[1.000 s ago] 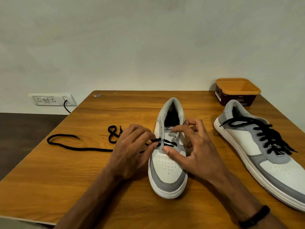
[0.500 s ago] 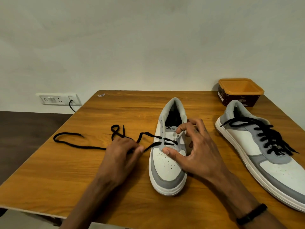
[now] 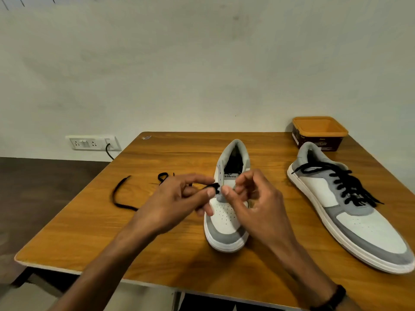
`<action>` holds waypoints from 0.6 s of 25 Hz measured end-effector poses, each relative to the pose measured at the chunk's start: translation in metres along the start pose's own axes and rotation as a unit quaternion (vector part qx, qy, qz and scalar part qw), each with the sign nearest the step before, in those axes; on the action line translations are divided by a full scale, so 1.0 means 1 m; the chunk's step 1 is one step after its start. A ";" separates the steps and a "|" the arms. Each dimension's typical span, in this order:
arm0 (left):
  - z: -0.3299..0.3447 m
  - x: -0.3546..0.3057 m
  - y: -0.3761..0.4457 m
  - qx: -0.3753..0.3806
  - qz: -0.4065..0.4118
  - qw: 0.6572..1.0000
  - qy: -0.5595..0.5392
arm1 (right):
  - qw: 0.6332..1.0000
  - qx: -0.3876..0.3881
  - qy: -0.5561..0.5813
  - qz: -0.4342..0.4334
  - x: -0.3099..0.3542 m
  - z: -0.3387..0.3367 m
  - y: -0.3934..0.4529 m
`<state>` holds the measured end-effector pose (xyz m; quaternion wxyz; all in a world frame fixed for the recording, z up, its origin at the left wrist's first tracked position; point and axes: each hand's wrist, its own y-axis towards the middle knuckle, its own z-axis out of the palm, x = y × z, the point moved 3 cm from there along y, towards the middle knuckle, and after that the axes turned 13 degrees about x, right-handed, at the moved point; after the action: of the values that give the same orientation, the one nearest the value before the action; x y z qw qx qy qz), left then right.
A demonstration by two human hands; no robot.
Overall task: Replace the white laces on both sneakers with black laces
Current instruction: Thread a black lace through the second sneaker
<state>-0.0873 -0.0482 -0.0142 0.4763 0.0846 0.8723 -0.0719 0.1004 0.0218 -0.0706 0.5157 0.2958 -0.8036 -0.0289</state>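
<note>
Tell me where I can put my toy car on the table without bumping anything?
Bare wood lies along the near table edge, left of the middle sneaker, and along the far edge between it and the orange tub. It is crowded where both hands, left and right, work the black lace. The laced sneaker fills the right side.

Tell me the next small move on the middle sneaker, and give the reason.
Probably feed the lace end into the next eyelet up. The left hand pinches the black lace over the middle sneaker, whose upper eyelets look empty, and most of the lace trails loose on the table. The right hand hovers beside it, fingers curled, ready to take the end. The right sneaker is already laced.
</note>
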 end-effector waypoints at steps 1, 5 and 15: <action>0.001 -0.014 -0.001 0.005 0.020 0.999 -0.045 | 0.987 0.025 0.154 0.033 0.012 0.004 -0.003; 0.011 -0.053 0.010 -0.007 0.111 0.993 -0.043 | 0.831 0.110 0.538 0.092 0.040 0.008 -0.001; -0.033 0.020 0.017 -0.190 0.013 0.956 0.223 | 0.868 0.011 0.475 0.145 0.017 -0.112 -0.007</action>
<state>-0.1216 -0.0235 -0.0144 0.2780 0.0184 0.9526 0.1219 0.1935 0.0363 -0.0071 0.8304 0.1598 -0.4955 0.1986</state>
